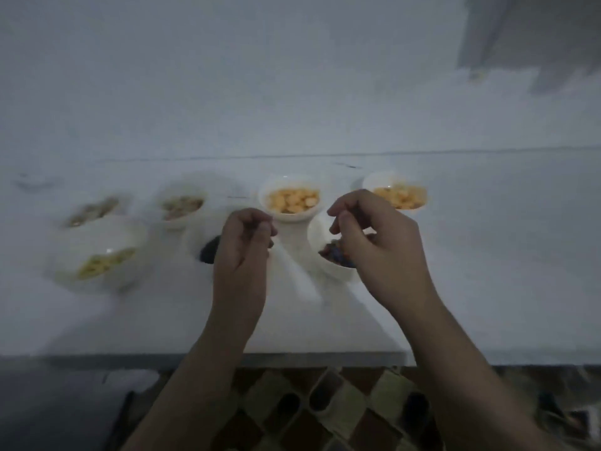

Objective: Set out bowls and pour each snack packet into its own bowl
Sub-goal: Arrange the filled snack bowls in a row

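Both hands hover over the counter with fingers curled. The left hand looks pinched at the fingertips, the right hand likewise, but the picture is blurred and I cannot tell what either grip holds; a pale streak running between them toward six o'clock may be a clear packet stretched between the two pinches.

Nearest, just under the left hand, sits a white bowl with something dark in it, and under the right hand a second bowl of dark pieces. At nine o'clock from the left hand stands a bowl of yellow snack. Farther back runs a row of four: two bowls with brownish fill at ten and eleven o'clock, then two with orange pieces at twelve and one o'clock.

By my reading the work is nearly done: all seven bowls carry something, and the hands seem busy opening or emptying a last packet. The next move calls for tipping its mouth squarely over one near bowl, low enough that nothing spills onto the counter.
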{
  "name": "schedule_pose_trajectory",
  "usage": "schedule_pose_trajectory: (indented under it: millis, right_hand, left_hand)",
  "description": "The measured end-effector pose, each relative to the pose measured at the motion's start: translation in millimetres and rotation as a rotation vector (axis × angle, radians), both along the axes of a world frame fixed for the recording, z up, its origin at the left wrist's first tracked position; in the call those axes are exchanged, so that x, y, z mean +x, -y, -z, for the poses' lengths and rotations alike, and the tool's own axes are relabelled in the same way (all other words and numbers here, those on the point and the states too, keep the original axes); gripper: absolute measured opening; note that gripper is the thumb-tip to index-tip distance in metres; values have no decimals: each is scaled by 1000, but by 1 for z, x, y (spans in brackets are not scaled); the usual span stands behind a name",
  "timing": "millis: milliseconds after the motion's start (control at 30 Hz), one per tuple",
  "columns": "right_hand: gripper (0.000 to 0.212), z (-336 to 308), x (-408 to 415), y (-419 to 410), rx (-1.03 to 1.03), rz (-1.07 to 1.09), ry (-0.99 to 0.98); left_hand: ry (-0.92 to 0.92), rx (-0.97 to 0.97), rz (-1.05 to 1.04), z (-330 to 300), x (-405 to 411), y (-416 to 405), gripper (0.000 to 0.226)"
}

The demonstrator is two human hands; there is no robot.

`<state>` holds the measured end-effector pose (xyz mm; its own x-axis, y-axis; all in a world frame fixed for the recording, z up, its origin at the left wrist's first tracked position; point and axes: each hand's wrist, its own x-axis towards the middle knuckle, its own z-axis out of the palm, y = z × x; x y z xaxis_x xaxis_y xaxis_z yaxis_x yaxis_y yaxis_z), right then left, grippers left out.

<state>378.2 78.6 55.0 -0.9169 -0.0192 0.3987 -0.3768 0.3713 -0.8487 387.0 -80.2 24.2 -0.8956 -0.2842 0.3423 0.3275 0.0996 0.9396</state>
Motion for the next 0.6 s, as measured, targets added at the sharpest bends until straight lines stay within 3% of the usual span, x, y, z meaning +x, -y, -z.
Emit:
schedule_pose_trajectory:
  millis: [133, 300, 433, 600]
  right_hand:
    - [20, 4, -38, 103, 99, -154, -36]
    - [16, 19, -92, 209, 262, -244, -42]
    - [18, 34, -147, 272, 568, -309, -55]
    - [21, 51, -208, 335, 834, -339, 108]
  left_hand:
    - [-20, -85, -214, 0, -12, 107, 16]
    - [98, -313, -314, 2, -50, 228, 18]
    - [294, -544, -272, 9, -100, 305, 11]
    - [578, -867, -159, 35, -178, 371, 29]
